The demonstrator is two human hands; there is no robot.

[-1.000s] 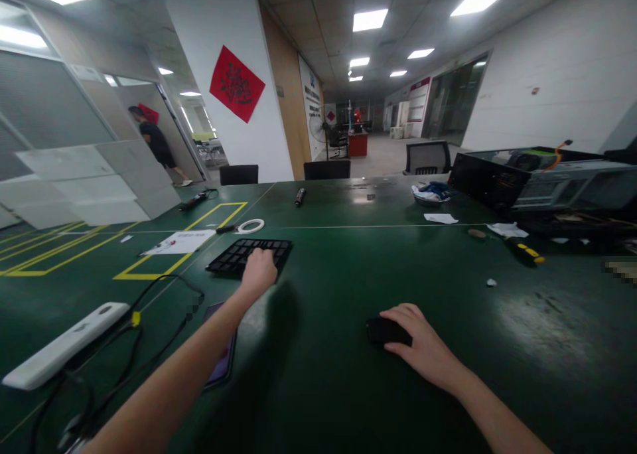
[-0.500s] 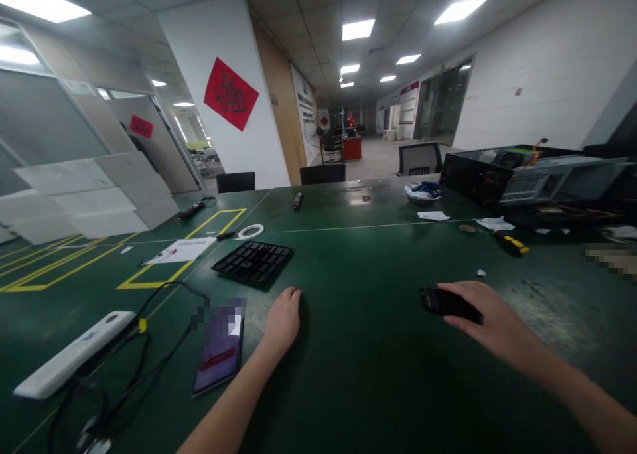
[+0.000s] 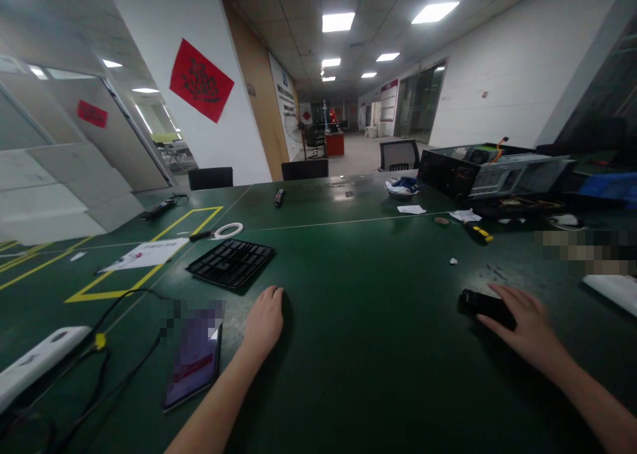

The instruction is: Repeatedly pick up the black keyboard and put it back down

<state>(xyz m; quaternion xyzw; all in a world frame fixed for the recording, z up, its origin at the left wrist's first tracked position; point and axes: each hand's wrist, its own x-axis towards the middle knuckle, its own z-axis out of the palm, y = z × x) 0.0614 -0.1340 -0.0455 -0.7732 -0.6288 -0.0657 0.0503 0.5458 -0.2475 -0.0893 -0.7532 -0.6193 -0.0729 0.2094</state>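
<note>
On the right side of the green table (image 3: 368,295), my right hand (image 3: 535,328) is closed around a small black oblong object (image 3: 488,306), thumb on the near side and fingers on the far side. Its exact kind is unclear, and its right end is hidden in the palm. My left hand (image 3: 265,318) rests on the table with its fingers curled under, and nothing shows in it. Just beyond it lies a black gridded tray (image 3: 231,263). A phone (image 3: 194,368) with a lit screen, partly pixelated, lies to the left of my left forearm.
Left are a white bar-shaped device (image 3: 42,361), black cables (image 3: 102,374), a paper sheet (image 3: 146,253) and a white ring (image 3: 228,231). Far right stands an open computer case (image 3: 448,173) behind a yellow-black tool (image 3: 479,232). A bowl with cloth (image 3: 402,187) sits near the far edge.
The view has turned right, so the table things sit further left. My right hand has moved to the right with the black object. My left hand keeps its place by the tray.
</note>
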